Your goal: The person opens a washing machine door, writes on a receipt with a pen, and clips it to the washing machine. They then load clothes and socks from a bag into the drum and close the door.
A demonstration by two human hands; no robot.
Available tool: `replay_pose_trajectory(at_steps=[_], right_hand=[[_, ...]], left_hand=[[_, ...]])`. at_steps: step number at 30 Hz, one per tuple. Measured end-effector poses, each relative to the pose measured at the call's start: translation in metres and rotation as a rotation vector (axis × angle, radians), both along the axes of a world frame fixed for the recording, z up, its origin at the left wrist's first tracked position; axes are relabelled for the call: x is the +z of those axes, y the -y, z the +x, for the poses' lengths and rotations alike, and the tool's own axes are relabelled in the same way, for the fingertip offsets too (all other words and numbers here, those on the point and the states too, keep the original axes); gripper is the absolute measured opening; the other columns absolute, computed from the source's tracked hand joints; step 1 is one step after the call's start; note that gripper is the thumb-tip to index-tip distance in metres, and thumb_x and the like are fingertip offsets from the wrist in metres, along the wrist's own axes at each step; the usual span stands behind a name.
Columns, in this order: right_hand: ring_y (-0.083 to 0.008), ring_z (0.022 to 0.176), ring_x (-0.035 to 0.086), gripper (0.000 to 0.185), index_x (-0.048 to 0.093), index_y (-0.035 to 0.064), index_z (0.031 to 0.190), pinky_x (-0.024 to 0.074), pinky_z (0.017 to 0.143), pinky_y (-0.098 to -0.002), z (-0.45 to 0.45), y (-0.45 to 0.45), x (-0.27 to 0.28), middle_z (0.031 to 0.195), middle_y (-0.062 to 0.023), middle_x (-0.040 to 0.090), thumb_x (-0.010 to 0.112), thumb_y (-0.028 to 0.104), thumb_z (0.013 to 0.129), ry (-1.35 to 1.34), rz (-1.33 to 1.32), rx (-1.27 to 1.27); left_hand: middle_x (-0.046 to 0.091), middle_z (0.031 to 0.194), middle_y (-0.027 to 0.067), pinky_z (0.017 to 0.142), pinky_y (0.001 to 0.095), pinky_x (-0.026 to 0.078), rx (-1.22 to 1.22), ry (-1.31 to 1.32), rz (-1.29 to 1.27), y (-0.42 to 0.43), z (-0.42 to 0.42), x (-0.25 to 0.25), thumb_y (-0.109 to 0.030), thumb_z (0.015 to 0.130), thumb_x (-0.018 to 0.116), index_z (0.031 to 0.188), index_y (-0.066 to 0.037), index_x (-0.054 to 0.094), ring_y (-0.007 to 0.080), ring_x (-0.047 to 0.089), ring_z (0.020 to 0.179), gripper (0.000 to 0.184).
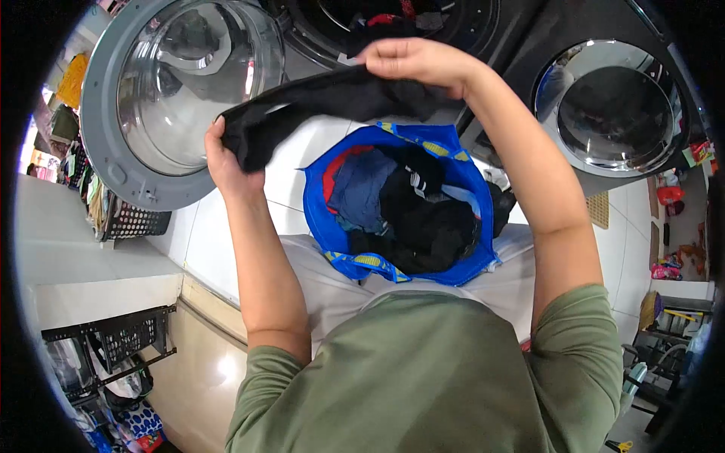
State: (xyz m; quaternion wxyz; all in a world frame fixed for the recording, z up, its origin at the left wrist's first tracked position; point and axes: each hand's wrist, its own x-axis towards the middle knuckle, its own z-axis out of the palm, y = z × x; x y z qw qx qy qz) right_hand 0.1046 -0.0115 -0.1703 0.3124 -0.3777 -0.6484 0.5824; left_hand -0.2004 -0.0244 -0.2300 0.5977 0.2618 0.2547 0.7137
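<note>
A black piece of clothing [317, 97] is stretched between my two hands; its exact kind does not show. My left hand [232, 167] grips one end, close to the open washer door [113, 143]. At the other end, my right hand [414, 64] pinches the cloth in front of the washer drum opening [400, 26], where dark and red laundry lies. Below the cloth, a blue laundry bag [319, 215] stands between my legs. Dark clothes [423, 230], a navy garment [362, 189] and a red one [330, 177] fill it.
A second machine with a closed round door [612, 109] stands at the right. On the left are a black basket of clothes [136, 220] and a low wall [98, 302]. Black racks [113, 340] stand at lower left. White floor tiles [208, 253] surround the bag.
</note>
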Motion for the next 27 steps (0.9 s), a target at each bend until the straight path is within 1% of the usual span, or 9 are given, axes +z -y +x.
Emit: replay_pose_trajectory(at_steps=[3,6,9,11,13,16,17,20,27], right_hand=[[-0.0168,0.090,0.062,0.042,0.068,0.0011,0.105,0.0472,0.079,-0.0292,-0.017,0.022,-0.002,0.087,-0.0062,0.069,0.069,0.039,0.088,0.737,0.182,0.307],[-0.0263,0.079,0.063,0.034,0.068,0.0017,0.100,0.0490,0.072,-0.0332,-0.028,-0.002,-0.003,0.082,-0.0111,0.067,0.071,0.032,0.086,0.791,0.692,0.284],[-0.0266,0.080,0.066,0.031,0.064,-0.0007,0.104,0.0526,0.067,-0.0361,0.033,-0.100,-0.038,0.086,-0.0170,0.067,0.067,0.026,0.088,-0.210,0.233,-0.754],[-0.0267,0.080,0.067,0.031,0.062,-0.0018,0.106,0.0537,0.066,-0.0362,0.045,-0.100,-0.029,0.088,-0.0187,0.067,0.066,0.024,0.089,-0.055,0.541,-0.893],[-0.0181,0.073,0.066,0.025,0.064,0.0039,0.095,0.0518,0.060,-0.0331,0.027,-0.050,-0.052,0.078,-0.0096,0.066,0.066,0.028,0.089,0.111,0.708,-0.625],[-0.0222,0.071,0.070,0.036,0.066,0.0016,0.089,0.0548,0.063,-0.0348,-0.014,0.038,-0.098,0.074,-0.0131,0.070,0.064,0.038,0.091,0.787,-0.118,0.085],[-0.0333,0.083,0.070,0.039,0.066,-0.0021,0.090,0.0554,0.075,-0.0419,-0.011,0.055,-0.156,0.080,-0.0212,0.069,0.066,0.037,0.089,1.065,0.326,-0.034],[-0.0396,0.106,0.062,0.042,0.060,0.0004,0.120,0.0502,0.091,-0.0460,0.024,0.064,-0.233,0.110,-0.0264,0.064,0.063,0.028,0.089,1.176,0.044,-0.313],[-0.0405,0.078,0.065,0.011,0.063,0.0058,0.084,0.0516,0.067,-0.0485,0.012,0.075,-0.056,0.081,-0.0186,0.066,0.066,0.016,0.083,0.863,0.793,-0.506]], left_hand=[[0.067,0.097,0.0128,0.083,0.0356,0.052,-0.004,-0.130,0.072,-0.009,-0.010,-0.017,-0.019,0.093,0.052,0.103,-0.001,0.058,0.0221,0.065,0.088,0.021],[0.062,0.104,0.0110,0.085,0.0365,0.051,0.071,-0.414,0.057,-0.008,0.004,-0.013,-0.019,0.095,0.054,0.115,-0.001,0.054,0.0223,0.063,0.095,0.027],[0.055,0.119,0.0124,0.089,0.0391,0.048,0.135,-0.512,-0.054,-0.008,0.010,-0.019,-0.021,0.097,0.058,0.125,-0.004,0.049,0.0250,0.061,0.103,0.035],[0.055,0.116,0.0123,0.085,0.0385,0.050,0.099,-0.459,-0.058,-0.006,0.009,-0.019,-0.022,0.095,0.059,0.125,-0.003,0.048,0.0252,0.061,0.102,0.037],[0.055,0.115,0.0120,0.082,0.0372,0.050,0.064,-0.465,-0.069,-0.003,0.011,-0.019,-0.022,0.094,0.060,0.124,-0.003,0.049,0.0251,0.062,0.099,0.037],[0.057,0.117,0.0121,0.086,0.0370,0.049,0.029,-0.550,-0.106,-0.005,0.015,-0.020,-0.020,0.096,0.058,0.125,-0.003,0.051,0.0246,0.064,0.099,0.034],[0.059,0.116,0.0122,0.085,0.0354,0.049,0.029,-0.554,-0.106,-0.004,0.017,-0.019,-0.018,0.096,0.056,0.122,-0.002,0.053,0.0237,0.065,0.097,0.031],[0.062,0.113,0.0118,0.083,0.0341,0.050,-0.047,-0.571,-0.072,0.000,0.019,-0.020,-0.018,0.096,0.056,0.119,-0.002,0.055,0.0228,0.065,0.095,0.028],[0.062,0.118,0.0116,0.088,0.0335,0.049,-0.373,-0.813,0.060,0.014,0.035,-0.015,-0.024,0.100,0.054,0.122,-0.001,0.056,0.0219,0.063,0.102,0.033]])
